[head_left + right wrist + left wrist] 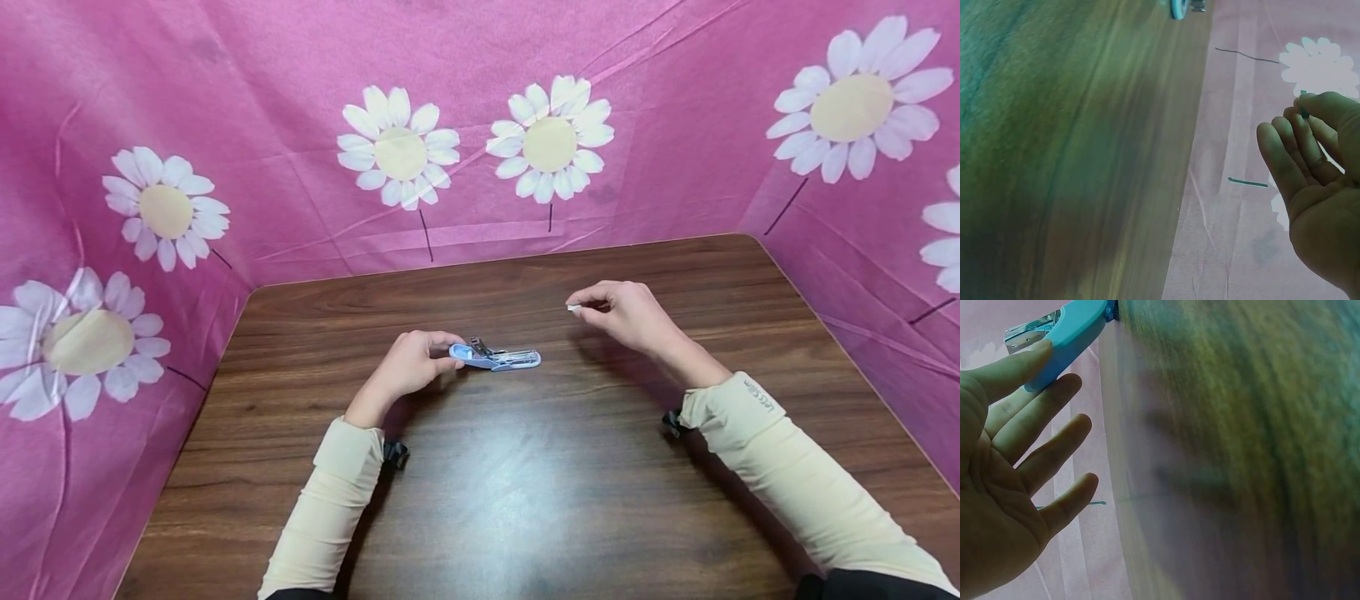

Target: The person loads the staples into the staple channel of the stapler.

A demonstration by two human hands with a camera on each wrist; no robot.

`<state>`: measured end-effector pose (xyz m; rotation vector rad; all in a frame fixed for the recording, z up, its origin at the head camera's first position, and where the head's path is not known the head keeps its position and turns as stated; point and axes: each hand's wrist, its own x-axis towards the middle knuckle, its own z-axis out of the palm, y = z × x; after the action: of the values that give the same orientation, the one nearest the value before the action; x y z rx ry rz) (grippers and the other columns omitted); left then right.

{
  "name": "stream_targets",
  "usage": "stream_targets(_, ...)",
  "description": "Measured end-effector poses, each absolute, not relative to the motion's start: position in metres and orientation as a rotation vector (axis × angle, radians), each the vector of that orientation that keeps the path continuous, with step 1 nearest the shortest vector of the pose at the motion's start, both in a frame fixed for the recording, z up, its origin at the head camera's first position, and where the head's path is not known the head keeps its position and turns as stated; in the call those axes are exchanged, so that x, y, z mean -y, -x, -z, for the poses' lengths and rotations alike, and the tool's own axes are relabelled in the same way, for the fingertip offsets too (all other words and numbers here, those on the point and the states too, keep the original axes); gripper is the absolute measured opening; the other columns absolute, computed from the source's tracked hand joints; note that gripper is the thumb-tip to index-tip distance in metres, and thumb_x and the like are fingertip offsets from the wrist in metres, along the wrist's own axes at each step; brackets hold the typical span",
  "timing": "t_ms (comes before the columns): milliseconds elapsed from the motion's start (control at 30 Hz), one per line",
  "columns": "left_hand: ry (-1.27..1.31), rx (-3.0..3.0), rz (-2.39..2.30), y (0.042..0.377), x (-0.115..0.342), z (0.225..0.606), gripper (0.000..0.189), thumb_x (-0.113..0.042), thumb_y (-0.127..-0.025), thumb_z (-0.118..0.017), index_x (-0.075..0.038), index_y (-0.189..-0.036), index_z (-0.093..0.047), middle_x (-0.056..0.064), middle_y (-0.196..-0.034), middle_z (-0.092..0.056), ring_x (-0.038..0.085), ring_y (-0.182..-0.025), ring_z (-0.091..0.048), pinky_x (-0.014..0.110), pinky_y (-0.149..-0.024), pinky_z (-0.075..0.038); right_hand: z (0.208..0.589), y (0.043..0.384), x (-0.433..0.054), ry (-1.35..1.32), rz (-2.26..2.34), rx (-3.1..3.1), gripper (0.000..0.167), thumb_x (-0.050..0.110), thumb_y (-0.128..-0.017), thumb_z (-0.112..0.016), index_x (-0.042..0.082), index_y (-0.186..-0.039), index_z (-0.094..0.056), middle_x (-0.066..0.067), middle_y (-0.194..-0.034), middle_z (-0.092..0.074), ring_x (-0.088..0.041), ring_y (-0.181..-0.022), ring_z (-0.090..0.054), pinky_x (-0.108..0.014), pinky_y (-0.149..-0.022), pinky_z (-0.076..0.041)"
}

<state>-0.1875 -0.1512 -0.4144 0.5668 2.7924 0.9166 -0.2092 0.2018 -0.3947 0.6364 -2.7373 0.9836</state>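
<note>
A light-blue stapler (495,359) stands opened up over the middle of the table, its metal magazine and inner parts exposed. My left hand (411,360) pinches one end of it between thumb and fingers. In the left wrist view the stapler (1075,340) shows its curved blue body, and the other fingers of the left hand (1016,456) are spread. To the right and a little farther back, my right hand (626,315) pinches a small whitish strip (573,307) between thumb and fingertips. The right wrist view shows the strip (1304,106) dark against the light, mostly covered by the fingers.
A dark brown wood-grain table (480,517) lies under both hands. Pink cloth (285,100) printed with white daisies hangs along its back and sides. A dark wrist device (395,454) sits at the left cuff, another (673,423) at the right.
</note>
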Motion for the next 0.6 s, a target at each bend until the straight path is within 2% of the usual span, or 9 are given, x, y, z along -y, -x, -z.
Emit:
stream_targets(267, -0.556, -2.786, -0.926, 0.187, 0.152, 0.415, 0.021, -0.028, -0.09, -0.078, -0.024, -0.111, -0.077, -0.007, -0.106, -0.078, 0.011, -0.08, -0.058, 0.032, -0.084, -0.049, 0.388, 0.21, -0.202, -0.646, -1.006, 2.721, 0.012, 0.018, -0.091, -0.077, 0.02, -0.102, -0.081, 0.001, -0.098, -0.08, -0.01, -0.088, -0.07, -0.034, -0.076, -0.056)
stream_targets(400, -0.531, -2.759, -0.956, 0.188, 0.152, 0.415, 0.022, -0.027, -0.089, -0.078, -0.024, -0.111, -0.077, -0.006, -0.105, -0.078, 0.008, -0.063, -0.058, 0.029, -0.076, -0.049, 0.382, 0.209, -0.202, -0.634, -0.991, 2.74, 0.012, 0.021, -0.093, -0.075, 0.02, -0.103, -0.081, -0.001, -0.099, -0.08, -0.013, -0.09, -0.071, -0.029, -0.077, -0.054)
stream_targets(500, -0.521, -2.75, -0.971, 0.188, 0.152, 0.416, 0.022, -0.026, -0.089, -0.079, -0.024, -0.111, -0.077, -0.004, -0.105, -0.078, 0.008, -0.053, -0.057, 0.029, -0.072, -0.05, 0.379, 0.21, -0.201, -0.613, -0.982, 2.751, 0.014, 0.022, -0.094, -0.074, 0.019, -0.105, -0.081, -0.002, -0.1, -0.08, -0.016, -0.091, -0.071, -0.034, -0.079, -0.054)
stream_targets(600, -0.534, -2.767, -0.953, 0.189, 0.152, 0.416, 0.023, -0.027, -0.089, -0.079, -0.024, -0.111, -0.077, -0.005, -0.106, -0.079, 0.006, -0.063, -0.058, 0.028, -0.077, -0.049, 0.377, 0.21, -0.2, -0.606, -0.984, 2.752, 0.015, 0.022, -0.094, -0.073, 0.018, -0.106, -0.081, -0.003, -0.101, -0.08, -0.018, -0.092, -0.072, -0.042, -0.081, -0.055)
